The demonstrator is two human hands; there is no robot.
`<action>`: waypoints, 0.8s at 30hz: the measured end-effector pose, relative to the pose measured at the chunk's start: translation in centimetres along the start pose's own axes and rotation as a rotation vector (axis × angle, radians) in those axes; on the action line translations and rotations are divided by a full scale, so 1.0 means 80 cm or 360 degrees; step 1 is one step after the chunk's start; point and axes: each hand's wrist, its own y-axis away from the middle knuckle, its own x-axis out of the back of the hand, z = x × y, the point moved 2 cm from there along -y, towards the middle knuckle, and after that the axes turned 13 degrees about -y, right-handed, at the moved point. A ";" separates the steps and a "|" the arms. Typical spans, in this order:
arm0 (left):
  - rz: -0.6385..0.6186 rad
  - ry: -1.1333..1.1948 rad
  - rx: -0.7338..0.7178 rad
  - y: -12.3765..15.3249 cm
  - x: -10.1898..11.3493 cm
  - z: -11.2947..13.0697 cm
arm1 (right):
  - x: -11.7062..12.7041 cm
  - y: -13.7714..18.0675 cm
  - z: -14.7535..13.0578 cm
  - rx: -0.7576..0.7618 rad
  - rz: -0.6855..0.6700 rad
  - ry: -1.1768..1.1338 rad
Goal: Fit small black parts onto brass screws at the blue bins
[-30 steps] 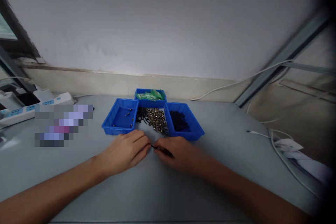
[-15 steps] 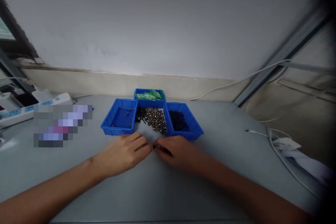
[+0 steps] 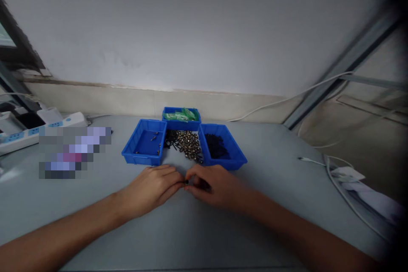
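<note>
Two-handed fingertip work on a smooth grey tabletop (image 3: 153, 238)

Far left: long white plastic power strip with blue socket panels (image 3: 75, 121), plugs in. Next, shallow rectangular blue plastic tray (image 3: 142, 160) with a few small brass-coloured metal pieces (image 3: 154, 139) scattered inside.

Left hand (image 3: 151, 189), just in front of that tray: thumb and index pressed together, pinching a tiny dark, roundish-ended piece (image 3: 186, 182). Piece sits between the two hands, above the table; its full shape is hidden by fingers.

Handling (judgement): very light, probably stiff, not fragile, easy to drop or roll because so small. Best held by the sides with thumb and index tips, end left clear.

Behind the hands: loose heap of slim black pieces (image 3: 171, 138), touching a heap of shiny brass-and-silver metal pieces (image 3: 190, 144). Behind those, small blue plastic bin (image 3: 183, 126) with crumpled green plastic packets (image 3: 188, 114).

Right hand (image 3: 219, 185): thumb and index curved around the piece, one above, one below; can't tell if they grip it. Just behind, deeper blue plastic tray (image 3: 228, 164) holding small black bits (image 3: 216, 146).
</note>
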 end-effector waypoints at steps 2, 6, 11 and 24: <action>-0.0019 -0.0004 0.0011 0.001 -0.001 0.000 | 0.000 0.000 0.000 0.0006 0.0002 0.0043; -0.0033 -0.0045 0.0104 0.003 0.000 -0.004 | 0.002 -0.001 0.002 -0.0053 0.0043 0.0234; 0.0063 -0.0166 0.0134 0.002 0.006 -0.004 | 0.002 -0.003 0.004 -0.0101 0.0012 0.0455; 0.0089 -0.0310 -0.0003 0.002 0.010 -0.001 | 0.001 -0.005 0.001 -0.0098 -0.0108 0.0454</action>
